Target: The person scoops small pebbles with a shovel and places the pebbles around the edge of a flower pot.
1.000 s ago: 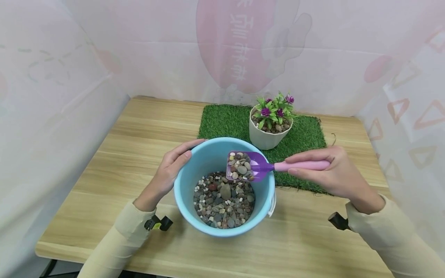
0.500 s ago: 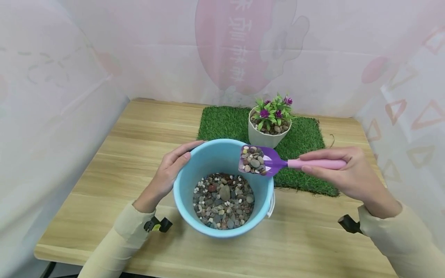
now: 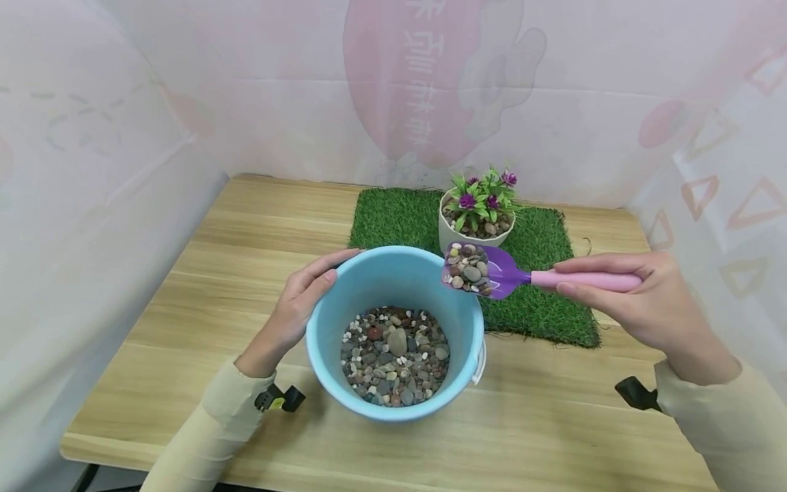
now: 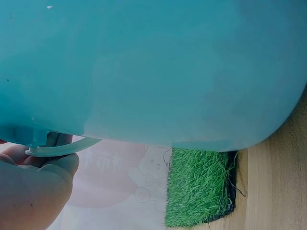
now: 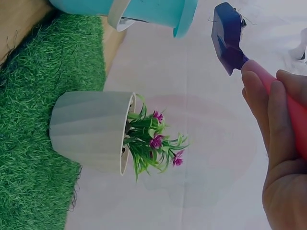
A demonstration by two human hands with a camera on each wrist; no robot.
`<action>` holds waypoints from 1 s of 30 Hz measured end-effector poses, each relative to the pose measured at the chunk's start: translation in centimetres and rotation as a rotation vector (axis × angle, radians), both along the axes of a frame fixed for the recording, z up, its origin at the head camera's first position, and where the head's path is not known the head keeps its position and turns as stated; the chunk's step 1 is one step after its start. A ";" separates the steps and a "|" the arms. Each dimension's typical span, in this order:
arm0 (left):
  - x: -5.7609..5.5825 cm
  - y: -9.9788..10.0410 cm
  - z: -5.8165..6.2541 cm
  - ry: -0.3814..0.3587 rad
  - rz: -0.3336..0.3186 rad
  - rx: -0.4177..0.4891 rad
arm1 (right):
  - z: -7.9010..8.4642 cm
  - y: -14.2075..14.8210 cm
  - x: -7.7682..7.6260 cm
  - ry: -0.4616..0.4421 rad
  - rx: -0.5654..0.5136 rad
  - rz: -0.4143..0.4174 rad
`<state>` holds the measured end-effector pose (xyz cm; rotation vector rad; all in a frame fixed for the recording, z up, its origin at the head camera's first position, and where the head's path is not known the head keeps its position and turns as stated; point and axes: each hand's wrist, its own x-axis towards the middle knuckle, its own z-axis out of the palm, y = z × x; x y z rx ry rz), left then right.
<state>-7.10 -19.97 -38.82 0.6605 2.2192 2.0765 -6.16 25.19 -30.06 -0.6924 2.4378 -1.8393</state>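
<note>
My right hand (image 3: pixel 654 294) grips the pink handle of a small purple shovel (image 3: pixel 507 273), whose blade carries a heap of mixed pebbles (image 3: pixel 468 268). The blade is held roughly level above the right rim of a light blue bucket (image 3: pixel 375 280), its heaped end in front of the flowerpot in the head view. My left hand (image 3: pixel 295 304) holds the bucket's left rim, thumb near the top edge. In the left wrist view its fingers lie by the white bucket handle (image 4: pixel 79 147). Many pebbles (image 3: pixel 393 365) cover the bucket's bottom.
A white flowerpot (image 5: pixel 91 132) with a purple-flowered plant (image 5: pixel 153 139) and pebbles stands on a green turf mat (image 3: pixel 547 307) behind the bucket. All rest on a wooden table (image 3: pixel 246 225). White printed fabric (image 3: pixel 277 89) surrounds the table's back and sides.
My right hand has moved right and slightly away, carrying the loaded shovel from over the bucket's inside to its right rim near the flowerpot. The left hand and bucket have stayed put.
</note>
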 end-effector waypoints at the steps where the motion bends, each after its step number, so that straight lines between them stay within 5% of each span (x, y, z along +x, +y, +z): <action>1: 0.0 0.0 0.0 0.004 0.000 0.000 | 0.0 0.1 0.0 0.000 0.003 -0.008; 19: -0.2 0.0 -0.3 0.017 -0.010 0.020 | -1.6 1.8 -1.2 -0.030 0.170 -0.197; 30: -0.1 -0.2 -0.3 0.000 -0.009 0.011 | -3.1 2.9 -1.9 -0.104 0.174 -0.225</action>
